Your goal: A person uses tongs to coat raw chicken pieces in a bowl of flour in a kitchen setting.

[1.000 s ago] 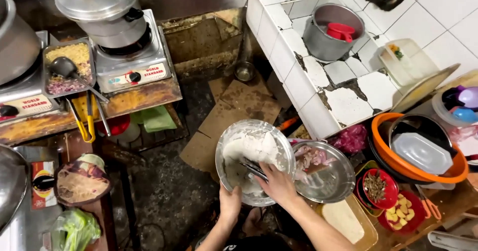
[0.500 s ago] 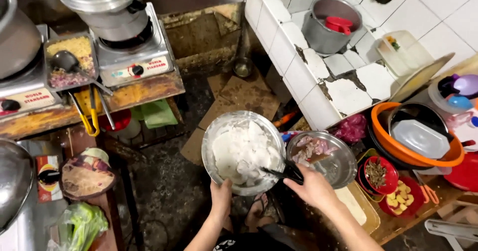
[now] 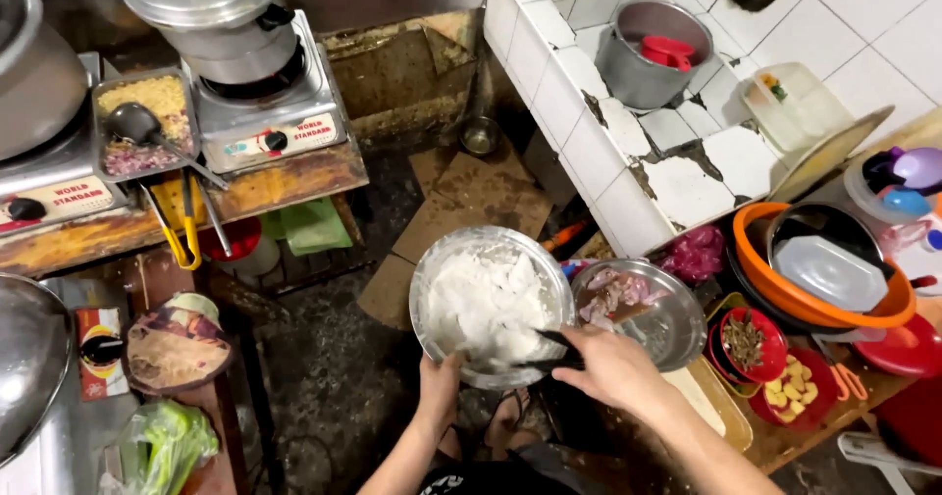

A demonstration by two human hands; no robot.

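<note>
While left hand (image 3: 439, 377) grips round steel bowl of white rice (image 3: 491, 304) at its 7 o'clock rim | right hand (image 3: 608, 365) closed on dark utensil (image 3: 551, 350) at 4 o'clock | smaller steel bowl of sliced onion (image 3: 643, 313) touching at 3 o'clock

bare forearms, no sleeves or rings; dark garment at the waist; bare feet below

Left hand (image 3: 439, 385) grips rice bowl (image 3: 491, 304); right hand (image 3: 610, 365) holds utensil (image 3: 549, 350).
</note>
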